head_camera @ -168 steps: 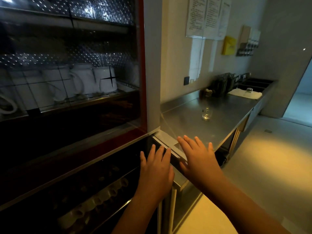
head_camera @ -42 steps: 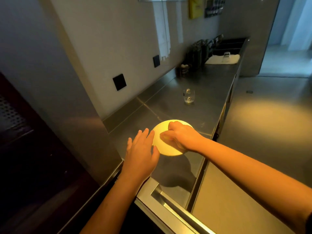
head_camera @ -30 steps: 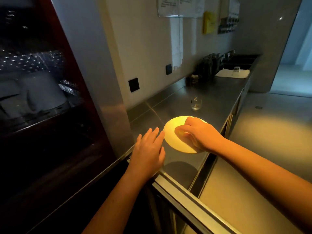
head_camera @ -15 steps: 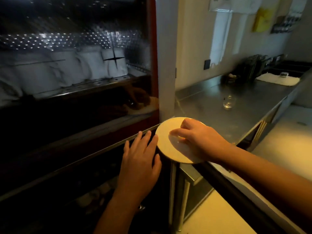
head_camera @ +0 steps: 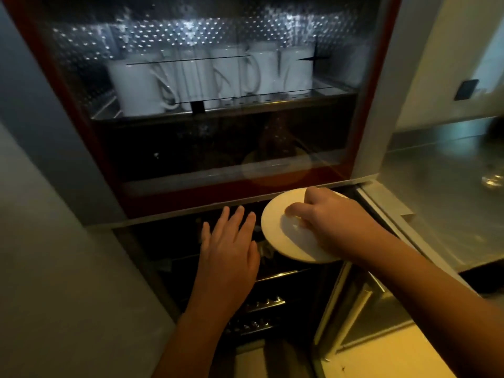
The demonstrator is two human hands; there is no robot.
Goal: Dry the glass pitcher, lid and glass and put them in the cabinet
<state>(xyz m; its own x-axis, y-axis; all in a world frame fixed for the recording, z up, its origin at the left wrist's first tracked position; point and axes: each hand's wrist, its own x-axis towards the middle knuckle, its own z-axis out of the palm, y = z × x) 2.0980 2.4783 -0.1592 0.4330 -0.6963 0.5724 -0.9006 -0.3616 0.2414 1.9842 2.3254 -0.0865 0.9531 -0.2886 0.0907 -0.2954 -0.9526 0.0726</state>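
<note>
Your right hand [head_camera: 332, 216] pinches the lid [head_camera: 286, 238], tilted before the dark lower opening of the cabinet [head_camera: 169, 205]; left hand [head_camera: 230, 241] spread, empty. Risk: lid clips the frame and slips your fingertips.

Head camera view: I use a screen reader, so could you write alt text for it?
A person's right hand grips a round pale lid from above, holding it tilted before the dark lower compartment of a red-framed cabinet. The left hand is open beside it, fingers straight. White mugs stand on the upper shelf behind glass.
</note>
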